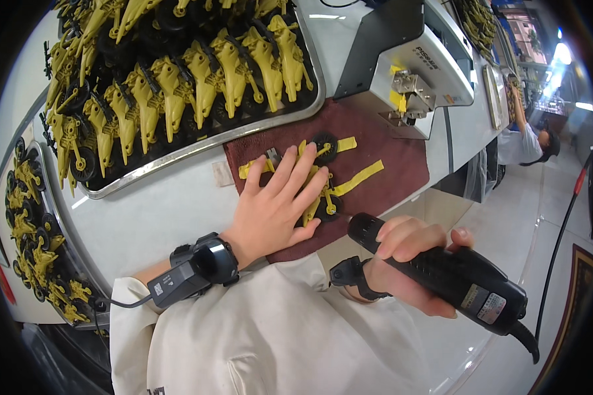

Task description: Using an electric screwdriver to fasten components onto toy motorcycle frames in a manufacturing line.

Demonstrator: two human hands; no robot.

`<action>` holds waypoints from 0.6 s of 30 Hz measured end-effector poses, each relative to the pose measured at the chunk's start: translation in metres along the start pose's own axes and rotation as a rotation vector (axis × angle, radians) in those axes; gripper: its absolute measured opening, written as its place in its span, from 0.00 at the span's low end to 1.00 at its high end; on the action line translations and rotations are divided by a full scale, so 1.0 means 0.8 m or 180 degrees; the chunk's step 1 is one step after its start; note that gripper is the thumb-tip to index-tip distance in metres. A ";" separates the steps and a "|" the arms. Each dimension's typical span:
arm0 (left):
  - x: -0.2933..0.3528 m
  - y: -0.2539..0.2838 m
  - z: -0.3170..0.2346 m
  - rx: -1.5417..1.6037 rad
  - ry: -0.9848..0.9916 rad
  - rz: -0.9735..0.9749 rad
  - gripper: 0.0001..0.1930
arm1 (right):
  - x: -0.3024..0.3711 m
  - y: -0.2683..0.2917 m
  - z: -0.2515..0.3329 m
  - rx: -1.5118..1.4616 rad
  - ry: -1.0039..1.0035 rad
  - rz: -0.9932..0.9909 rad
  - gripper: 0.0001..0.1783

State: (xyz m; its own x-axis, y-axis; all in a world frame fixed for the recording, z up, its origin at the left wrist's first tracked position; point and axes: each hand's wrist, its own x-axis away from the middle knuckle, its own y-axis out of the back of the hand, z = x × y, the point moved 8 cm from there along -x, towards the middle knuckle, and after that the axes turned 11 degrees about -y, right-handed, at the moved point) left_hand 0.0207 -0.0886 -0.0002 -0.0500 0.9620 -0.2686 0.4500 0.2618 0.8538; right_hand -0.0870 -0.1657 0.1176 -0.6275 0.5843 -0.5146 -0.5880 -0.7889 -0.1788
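While yellow toy parts are partly covered by the spread left hand, a black corded tool is gripped at four o'clock by the right hand.

A boxy grey-and-white metal machine stands on the long white bench. Near its right edge hangs translucent plastic sheeting; beyond, a white-shirted co-worker. A dark, gold-bordered mat lies on pale glossy floor tiles.

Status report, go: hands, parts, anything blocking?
Left hand spread over yellow toy parts on cloth. Right hand gripping black tool near lower wheel. Blocking: left hand, partly hiding the parts.
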 end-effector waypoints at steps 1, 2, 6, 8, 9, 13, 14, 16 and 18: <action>-0.001 -0.001 -0.001 0.0020 -0.0014 0.0005 0.38 | 0.003 0.001 0.001 0.0015 -0.0003 -0.0020 0.49; -0.001 0.000 -0.001 0.0014 -0.0014 0.0013 0.38 | 0.004 0.001 0.000 0.0057 -0.0002 -0.0012 0.49; -0.001 0.001 -0.002 0.0053 -0.0032 0.0062 0.38 | 0.007 0.001 -0.015 0.0084 0.0002 0.0168 0.48; -0.002 0.003 -0.003 0.0048 -0.0049 0.0070 0.38 | 0.001 0.000 -0.020 0.0089 0.0001 0.0332 0.47; -0.003 0.003 -0.002 0.0078 -0.0053 0.0081 0.38 | 0.001 -0.004 -0.021 0.0099 0.0000 0.0497 0.45; -0.003 0.005 -0.002 0.0139 -0.0050 0.0102 0.38 | 0.001 -0.009 -0.024 0.0174 -0.0028 0.0510 0.42; -0.003 0.005 -0.001 0.0145 -0.0054 0.0087 0.38 | 0.000 -0.011 -0.024 0.0178 -0.0067 0.0565 0.43; -0.001 0.002 0.002 0.0165 -0.0044 0.0130 0.37 | -0.007 -0.009 -0.026 0.0088 -0.0147 0.0599 0.43; 0.000 0.002 0.000 0.0151 -0.0039 0.0110 0.37 | -0.024 0.008 -0.019 -0.0048 -0.0072 0.0126 0.45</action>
State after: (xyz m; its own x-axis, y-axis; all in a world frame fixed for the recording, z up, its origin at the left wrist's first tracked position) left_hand 0.0216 -0.0878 0.0013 -0.0229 0.9693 -0.2448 0.4930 0.2240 0.8407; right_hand -0.0707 -0.1846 0.1133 -0.6615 0.5566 -0.5025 -0.5548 -0.8141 -0.1715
